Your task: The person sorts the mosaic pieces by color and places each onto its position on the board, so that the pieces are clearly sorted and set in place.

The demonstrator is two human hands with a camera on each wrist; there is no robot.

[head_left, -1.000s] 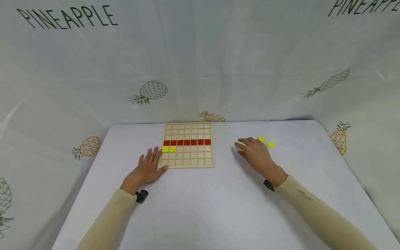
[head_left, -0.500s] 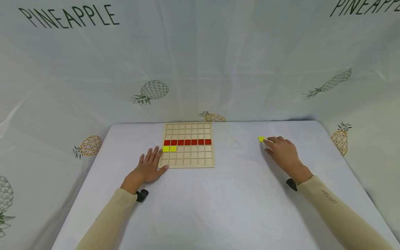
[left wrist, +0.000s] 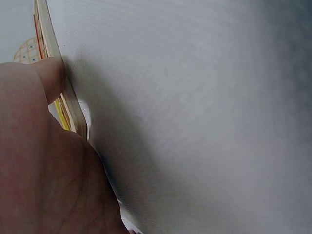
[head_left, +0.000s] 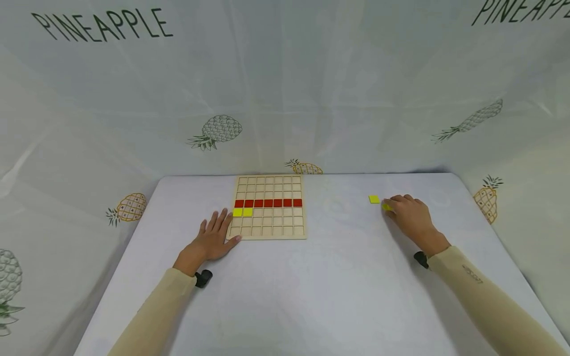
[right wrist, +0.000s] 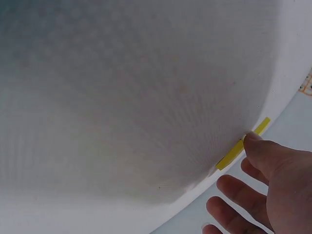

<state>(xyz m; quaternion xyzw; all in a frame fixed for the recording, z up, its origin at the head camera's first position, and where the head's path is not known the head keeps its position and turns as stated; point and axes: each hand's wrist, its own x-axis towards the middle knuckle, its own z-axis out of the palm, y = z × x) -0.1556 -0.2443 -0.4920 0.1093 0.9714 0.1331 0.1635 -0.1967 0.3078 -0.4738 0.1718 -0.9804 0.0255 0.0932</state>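
Observation:
A wooden grid board (head_left: 269,230) lies at the table's far side, with a row of red tiles (head_left: 268,203) across its middle. Two yellow tiles (head_left: 242,212) sit below that row at its left end. My left hand (head_left: 210,243) is spread flat at the board's lower left corner, thumb against the front edge; in the left wrist view the thumb (left wrist: 51,78) touches the board's side. To the right, my right hand (head_left: 411,217) pinches a loose yellow tile (right wrist: 230,155) at the tabletop between thumb and fingers, partly hiding it.
Another loose yellow tile (head_left: 374,199) lies just left of the right hand's fingertips. The white table (head_left: 285,296) ends at the back against a pineapple-printed curtain (head_left: 285,99). Each wrist carries a small black device (head_left: 204,278).
My right hand has moved right, past the left loose tile, and come down onto the other yellow tile, its fingers closing on it. The left hand stays in place.

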